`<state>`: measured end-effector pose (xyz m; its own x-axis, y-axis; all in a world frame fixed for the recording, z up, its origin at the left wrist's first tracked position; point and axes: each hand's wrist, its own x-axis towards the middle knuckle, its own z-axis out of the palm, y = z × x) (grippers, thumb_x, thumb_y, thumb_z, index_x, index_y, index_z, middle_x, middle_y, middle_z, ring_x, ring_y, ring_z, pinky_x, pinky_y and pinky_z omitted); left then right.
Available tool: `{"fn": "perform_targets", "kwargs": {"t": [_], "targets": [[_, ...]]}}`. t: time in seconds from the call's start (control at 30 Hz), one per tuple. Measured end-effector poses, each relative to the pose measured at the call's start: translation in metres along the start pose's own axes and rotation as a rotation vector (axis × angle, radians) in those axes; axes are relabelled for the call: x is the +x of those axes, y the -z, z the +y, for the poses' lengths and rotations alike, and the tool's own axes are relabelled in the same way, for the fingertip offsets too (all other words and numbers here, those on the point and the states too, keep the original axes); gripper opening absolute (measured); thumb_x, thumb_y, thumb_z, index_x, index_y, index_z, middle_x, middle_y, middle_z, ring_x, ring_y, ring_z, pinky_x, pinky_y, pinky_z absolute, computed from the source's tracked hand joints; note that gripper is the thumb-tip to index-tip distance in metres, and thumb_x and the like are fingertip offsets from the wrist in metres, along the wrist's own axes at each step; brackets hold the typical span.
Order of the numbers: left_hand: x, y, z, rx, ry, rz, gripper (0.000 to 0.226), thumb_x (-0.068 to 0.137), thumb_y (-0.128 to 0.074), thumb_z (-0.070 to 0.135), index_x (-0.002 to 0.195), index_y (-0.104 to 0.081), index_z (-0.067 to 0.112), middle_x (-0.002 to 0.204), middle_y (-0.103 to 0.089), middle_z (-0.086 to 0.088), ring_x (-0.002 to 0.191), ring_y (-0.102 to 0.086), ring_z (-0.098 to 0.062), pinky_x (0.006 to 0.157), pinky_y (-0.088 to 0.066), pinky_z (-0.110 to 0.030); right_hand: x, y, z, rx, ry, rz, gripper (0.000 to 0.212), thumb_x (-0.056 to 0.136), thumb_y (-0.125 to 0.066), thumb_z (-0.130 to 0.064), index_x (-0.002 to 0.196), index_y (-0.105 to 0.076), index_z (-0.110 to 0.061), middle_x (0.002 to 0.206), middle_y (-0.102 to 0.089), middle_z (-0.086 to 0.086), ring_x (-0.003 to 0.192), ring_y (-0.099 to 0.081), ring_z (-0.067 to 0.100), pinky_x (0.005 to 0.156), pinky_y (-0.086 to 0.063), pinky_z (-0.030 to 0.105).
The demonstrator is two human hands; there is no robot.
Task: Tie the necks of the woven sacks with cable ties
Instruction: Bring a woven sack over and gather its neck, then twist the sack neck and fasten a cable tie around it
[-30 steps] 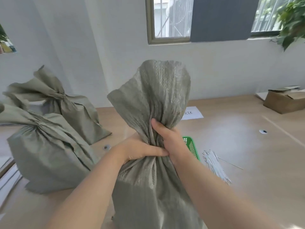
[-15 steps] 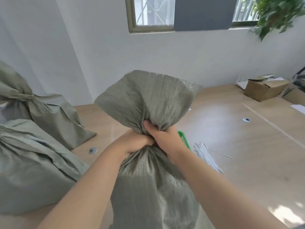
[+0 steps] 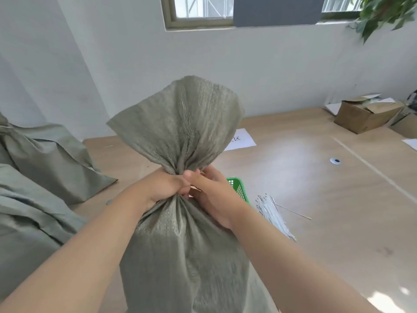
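Sack neck (image 3: 179,170) w/in L grip (image 3: 164,186), R grip (image 3: 214,196) against it.

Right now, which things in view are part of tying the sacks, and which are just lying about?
In the job: sack, neck gripped by left hand and right hand; cable ties; other sacks on the left.
Lying about: cardboard box, paper sheet, plant.

Left side obstructed: a nearer sack (image 3: 33,211) lies just beside the upright sack (image 3: 185,256), and a farther sack (image 3: 52,154) stands behind it by the wall. Right side partly obstructed: a green basket (image 3: 239,188) sits close behind the upright sack, with bundled cable ties (image 3: 274,216) and a thin stick (image 3: 293,212) near it. Beyond these the worktop (image 3: 338,211) lies open up to the cardboard box (image 3: 363,116).
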<state>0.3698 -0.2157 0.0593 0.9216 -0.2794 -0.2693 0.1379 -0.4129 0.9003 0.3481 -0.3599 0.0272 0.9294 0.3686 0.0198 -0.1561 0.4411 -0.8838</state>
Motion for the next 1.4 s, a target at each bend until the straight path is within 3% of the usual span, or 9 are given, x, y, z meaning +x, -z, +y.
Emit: {"fn": "perform_targets", "kwargs": {"t": [0.1,0.2,0.33,0.47,0.8,0.9,1.03,1.17,1.4], "targets": [[0.012,-0.009,0.011,0.117,0.072,0.005,0.068,0.096,-0.059,0.053,0.037,-0.048,0.022,0.045,-0.033,0.006,0.051,-0.038,-0.014,0.065,-0.044,-0.026,0.006,0.044,-0.004,-0.040,-0.042,0.034,0.026,0.082,-0.055,-0.012,0.107,-0.063,-0.011,0.109,-0.067,0.009,0.104,-0.060,0.026,0.098,-0.046,0.044],[0.027,-0.010,0.015,0.132,0.102,0.038,0.067,0.096,-0.061,0.051,0.041,-0.034,0.024,0.046,-0.027,0.005,0.051,-0.033,-0.017,0.060,-0.041,-0.027,0.009,0.101,0.000,-0.238,-0.058,0.262,0.039,0.077,-0.052,-0.022,0.113,-0.068,-0.020,0.111,-0.071,0.006,0.100,-0.063,0.016,0.087,-0.051,0.034],[0.049,-0.010,0.012,0.118,0.127,-0.007,0.062,0.092,-0.068,0.049,0.044,-0.036,0.027,0.048,-0.022,0.006,0.048,-0.022,-0.016,0.050,-0.033,-0.028,0.002,0.180,0.024,-0.484,-0.156,0.568,0.025,0.085,-0.063,-0.019,0.109,-0.070,-0.020,0.101,-0.071,0.007,0.091,-0.062,0.017,0.079,-0.048,0.031],[0.069,-0.009,0.010,0.192,0.148,0.053,0.060,0.063,-0.076,0.065,0.044,-0.035,0.026,0.047,-0.027,0.005,0.044,-0.027,-0.017,0.054,-0.030,-0.032,-0.008,0.245,0.059,-0.713,-0.320,0.682,0.026,0.085,-0.065,-0.017,0.110,-0.067,-0.021,0.105,-0.072,0.004,0.093,-0.066,0.018,0.088,-0.052,0.035],[0.092,-0.009,0.000,0.227,0.161,0.096,0.067,0.083,-0.079,0.042,0.035,-0.038,0.022,0.041,-0.036,0.007,0.043,-0.038,-0.015,0.064,-0.033,-0.032,-0.022,0.300,0.126,-1.196,-0.676,0.638,0.044,0.083,-0.063,-0.017,0.126,-0.061,-0.015,0.118,-0.067,0.006,0.106,-0.061,0.023,0.081,-0.046,0.025],[0.093,-0.006,-0.002,0.201,0.160,0.078,0.065,0.082,-0.081,0.039,0.038,-0.035,0.023,0.043,-0.034,0.004,0.047,-0.039,-0.018,0.067,-0.035,-0.032,-0.020,0.306,0.139,-1.218,-0.721,0.673,0.042,0.086,-0.063,-0.022,0.127,-0.060,-0.017,0.120,-0.066,0.006,0.087,-0.058,0.023,0.057,-0.042,0.024],[0.096,-0.006,0.001,0.260,0.181,0.055,0.064,0.072,-0.083,0.051,0.041,-0.033,0.023,0.048,-0.035,-0.002,0.057,-0.043,-0.020,0.074,-0.038,-0.034,-0.006,0.317,0.149,-1.290,-0.733,0.706,0.039,0.086,-0.064,-0.028,0.123,-0.062,-0.015,0.116,-0.068,0.010,0.106,-0.064,0.029,0.078,-0.045,0.029],[0.098,-0.007,0.003,0.321,0.182,0.101,0.062,0.087,-0.075,0.040,0.044,-0.034,0.019,0.061,-0.037,-0.011,0.046,-0.043,-0.016,0.058,-0.041,-0.025,0.005,0.320,0.157,-1.395,-0.787,0.742,0.017,0.085,-0.057,-0.026,0.094,-0.063,-0.012,0.098,-0.069,0.010,0.092,-0.066,0.031,0.075,-0.051,0.030],[0.102,-0.004,-0.002,0.302,0.206,0.072,0.063,0.073,-0.082,0.049,0.044,-0.036,0.019,0.050,-0.041,-0.005,0.037,-0.044,-0.011,0.068,-0.033,-0.034,0.014,0.331,0.167,-1.461,-0.829,0.787,0.012,0.089,-0.055,-0.018,0.094,-0.065,-0.011,0.101,-0.068,0.010,0.096,-0.067,0.033,0.073,-0.047,0.031]]}}
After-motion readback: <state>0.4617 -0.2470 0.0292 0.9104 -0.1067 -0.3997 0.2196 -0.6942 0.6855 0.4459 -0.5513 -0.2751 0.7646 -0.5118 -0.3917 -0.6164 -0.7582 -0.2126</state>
